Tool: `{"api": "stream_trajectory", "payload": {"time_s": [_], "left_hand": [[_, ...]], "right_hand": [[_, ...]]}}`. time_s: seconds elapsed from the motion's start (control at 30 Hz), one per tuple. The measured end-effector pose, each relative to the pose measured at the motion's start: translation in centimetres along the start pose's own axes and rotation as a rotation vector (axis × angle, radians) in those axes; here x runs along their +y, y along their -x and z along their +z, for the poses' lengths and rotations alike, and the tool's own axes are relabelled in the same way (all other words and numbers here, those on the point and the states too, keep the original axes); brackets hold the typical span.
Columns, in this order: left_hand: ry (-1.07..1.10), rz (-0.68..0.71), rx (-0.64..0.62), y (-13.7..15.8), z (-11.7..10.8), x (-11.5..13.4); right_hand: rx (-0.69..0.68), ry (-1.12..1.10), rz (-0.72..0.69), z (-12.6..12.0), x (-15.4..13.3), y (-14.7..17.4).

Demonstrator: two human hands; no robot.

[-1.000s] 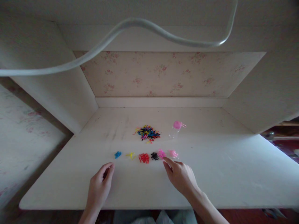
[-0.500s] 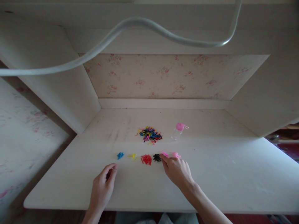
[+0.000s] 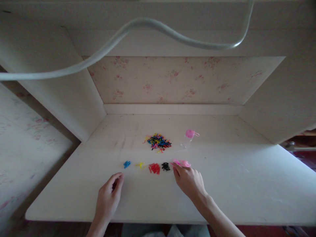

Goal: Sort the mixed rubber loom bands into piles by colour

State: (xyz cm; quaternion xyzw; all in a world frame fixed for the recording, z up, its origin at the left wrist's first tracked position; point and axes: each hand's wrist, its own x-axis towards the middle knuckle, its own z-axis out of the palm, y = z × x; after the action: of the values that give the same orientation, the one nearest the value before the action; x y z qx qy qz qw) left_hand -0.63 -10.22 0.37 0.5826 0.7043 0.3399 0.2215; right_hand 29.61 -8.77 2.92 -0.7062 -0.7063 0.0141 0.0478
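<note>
My right hand reaches to the bright pink pile of small rubber bands, its fingers drawn together and the tips touching the pile. Whatever lies between those fingertips is hidden. Just right of it is a lighter pink pile, partly behind the hand. Leftward in the same row are black bands, red bands, yellow bands and blue bands. My left hand rests on the table below the blue ones, thumb and fingertips together, with nothing visible in them.
A mixed heap of coloured bands lies behind the row. To its right stands a clear bottle with a pink lid and a loop. White panels flank the white table. A pale cable crosses the upper view.
My right hand has shifted slightly right, away from the black bands, and more of the bright pink pile shows. My left hand has stayed in place.
</note>
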Motion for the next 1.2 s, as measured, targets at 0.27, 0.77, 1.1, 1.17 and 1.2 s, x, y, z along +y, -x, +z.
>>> {"api": "stream_trajectory", "payload": {"time_s": [0.27, 0.77, 1.1, 1.17, 1.2], "left_hand": [[0.016, -0.031, 0.002, 0.2, -0.1, 0.6], [-0.486, 0.609, -0.303, -5.8, 9.3, 15.8], [-0.57, 0.602, -0.288, -8.2, 13.7, 16.8], [-0.546, 0.593, -0.287, -8.2, 13.8, 16.7], [-0.529, 0.587, -0.283, -8.2, 13.7, 16.7]], "right_hand": [[0.186, -0.432, 0.078, 0.9, 2.7, 2.5], [0.2, -0.88, 0.43, 2.9, 10.4, 4.4], [0.211, -0.862, 0.357, 2.7, 10.3, 4.3], [0.216, -0.872, 0.353, 2.6, 10.1, 4.3], [0.219, -0.879, 0.352, 2.4, 10.1, 4.3]]}}
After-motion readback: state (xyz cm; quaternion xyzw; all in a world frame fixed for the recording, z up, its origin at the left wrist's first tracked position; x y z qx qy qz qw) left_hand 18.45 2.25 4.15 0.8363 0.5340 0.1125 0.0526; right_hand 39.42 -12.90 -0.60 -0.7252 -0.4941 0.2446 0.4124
